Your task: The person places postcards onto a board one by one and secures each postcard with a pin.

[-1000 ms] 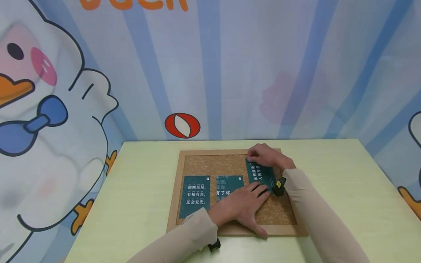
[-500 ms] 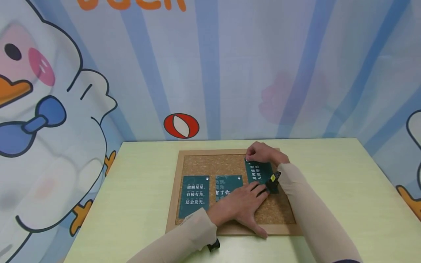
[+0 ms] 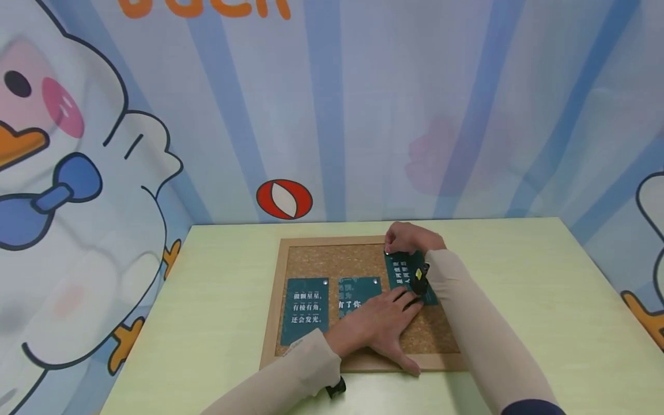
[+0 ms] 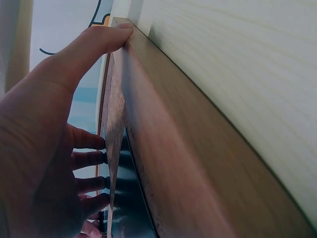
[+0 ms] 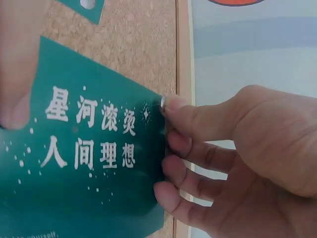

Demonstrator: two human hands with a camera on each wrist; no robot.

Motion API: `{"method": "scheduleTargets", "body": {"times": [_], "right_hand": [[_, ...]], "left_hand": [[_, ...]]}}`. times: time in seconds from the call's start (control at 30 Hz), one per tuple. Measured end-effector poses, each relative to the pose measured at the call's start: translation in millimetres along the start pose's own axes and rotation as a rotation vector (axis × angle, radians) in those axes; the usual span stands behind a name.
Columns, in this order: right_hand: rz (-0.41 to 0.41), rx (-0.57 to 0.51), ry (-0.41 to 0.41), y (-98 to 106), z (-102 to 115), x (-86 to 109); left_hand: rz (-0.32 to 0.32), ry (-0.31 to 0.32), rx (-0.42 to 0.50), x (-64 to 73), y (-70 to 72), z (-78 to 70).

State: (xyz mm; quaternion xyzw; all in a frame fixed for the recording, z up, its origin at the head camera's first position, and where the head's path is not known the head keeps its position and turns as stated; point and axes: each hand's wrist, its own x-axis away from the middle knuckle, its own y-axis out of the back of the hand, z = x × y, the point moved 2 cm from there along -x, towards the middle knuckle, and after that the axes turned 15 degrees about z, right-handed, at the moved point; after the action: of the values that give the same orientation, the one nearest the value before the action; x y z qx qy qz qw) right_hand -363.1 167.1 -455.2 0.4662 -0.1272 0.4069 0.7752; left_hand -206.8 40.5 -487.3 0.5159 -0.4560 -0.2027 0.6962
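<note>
A wood-framed cork board (image 3: 332, 262) lies on the table, with a left card (image 3: 305, 331), a middle card (image 3: 360, 288) and a right card (image 3: 399, 276), all dark green with white writing. My left hand (image 3: 381, 323) rests spread over the board, partly hiding the middle card; its fingertips touch the lower part of the right card. In the left wrist view, its thumb (image 4: 106, 39) lies on the wooden frame. At the right card's upper left corner, my right hand (image 3: 410, 237) pinches a small silver thumbtack (image 5: 162, 102) under the thumb, fingers curled by the card's edge.
Silver tack heads show at the upper right corners of the left card and the middle card. The pale table (image 3: 223, 300) extends around the board. Behind it stands a backdrop (image 3: 363, 127) printed with blue stripes and a duck.
My right wrist and forearm have swung left, while the fingers stay at the card's corner. The left hand keeps its place on the board. The head view has shifted slightly.
</note>
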Motion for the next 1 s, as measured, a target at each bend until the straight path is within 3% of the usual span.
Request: {"method": "scheduleTargets", "body": {"times": [0.37, 0.67, 0.9, 1.0], "right_hand": [[0.036, 0.004, -0.07, 1.6, 6.1, 0.7], [0.022, -0.007, -0.081, 3.0, 4.9, 4.8], [0.054, -0.07, -0.07, 3.3, 8.1, 4.0], [0.062, -0.048, -0.081, 2.9, 9.7, 2.1]], "left_hand": [[-0.002, -0.012, 0.035, 0.2, -0.2, 0.8], [-0.006, -0.021, 0.03, -2.3, -0.5, 0.6], [-0.001, -0.025, 0.042, -0.7, -0.2, 1.0], [0.005, -0.024, 0.049, -0.8, -0.4, 0.1]]}}
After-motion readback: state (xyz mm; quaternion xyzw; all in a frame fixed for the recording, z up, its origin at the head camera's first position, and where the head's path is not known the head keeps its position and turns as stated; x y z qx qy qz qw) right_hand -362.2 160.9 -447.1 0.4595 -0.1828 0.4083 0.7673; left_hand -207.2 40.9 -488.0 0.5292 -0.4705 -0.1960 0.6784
